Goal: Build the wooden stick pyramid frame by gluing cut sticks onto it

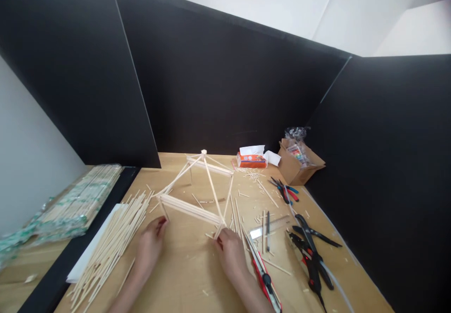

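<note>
Near the middle of the worktop (183,275), a pale wooden frame (190,209) stands on thin legs, its slanting sticks meeting at a raised peak. The left hand (151,240) is at its near left corner, fingers closed in a pinch on the lower part of the leg. The right hand (230,252) has its fingers closed at the near right corner, around the short sticks there; its exact fingertip contact is partly hidden.

To the left, a spread of loose sticks (112,247) lies partly over white paper (75,273), with plastic-wrapped bundles (82,195) farther left. Right of the frame are a clear ruler (282,223), a dark pen (268,230) and a red-and-black utility knife (264,275). Beyond these, a glue gun (312,261) lies near the worktop's right edge, with red-and-blue-handled pliers (283,191) farther back. At the rear, short stick pieces (253,176) lie in front of an orange box (252,162), left of an open cardboard carton (303,174). Black panels (225,78) rise behind.
</note>
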### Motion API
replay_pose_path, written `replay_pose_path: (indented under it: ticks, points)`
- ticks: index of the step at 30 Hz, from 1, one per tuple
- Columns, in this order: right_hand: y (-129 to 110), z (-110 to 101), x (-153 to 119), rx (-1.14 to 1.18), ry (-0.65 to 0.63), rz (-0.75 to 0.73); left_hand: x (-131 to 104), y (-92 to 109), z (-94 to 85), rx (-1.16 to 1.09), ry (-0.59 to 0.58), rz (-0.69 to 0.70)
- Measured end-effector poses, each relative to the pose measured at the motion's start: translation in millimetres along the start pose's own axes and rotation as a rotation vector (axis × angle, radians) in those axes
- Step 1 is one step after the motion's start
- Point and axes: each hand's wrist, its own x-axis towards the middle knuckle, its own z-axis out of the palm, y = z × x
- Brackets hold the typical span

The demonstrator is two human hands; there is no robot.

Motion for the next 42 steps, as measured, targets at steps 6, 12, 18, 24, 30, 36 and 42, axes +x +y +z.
replay_pose_path:
  ticks: [6, 12, 18, 24, 30, 36, 42]
  points:
    - [-16, 17, 5, -0.102, 0.027, -0.008, 8, 13, 16.4, -0.171, 0.047, 0.007]
    - [-14, 13, -2, -0.153, 0.026, -0.004, -59, 50, 51.2, -0.245, -0.077, 0.061]
    - [16, -2, -2, -0.229, 0.025, 0.054, -76, 76, 78.3, -0.293, -0.228, 0.081]
    - [27, -7, 9, -0.244, 0.055, 0.037, -65, 71, 62.6, -0.316, -0.209, 0.094]
    - [30, -20, 18, -0.138, 0.154, 0.06, -59, 60, 41.4, -0.297, -0.144, 0.109]
    - [15, -28, 50, 0.111, 0.208, 0.012, -56, 50, 29.2, -0.236, -0.119, 0.113]
    - [1, -26, 76, 0.265, 0.151, -0.071, -49, 45, 16.4, -0.186, -0.062, 0.123]
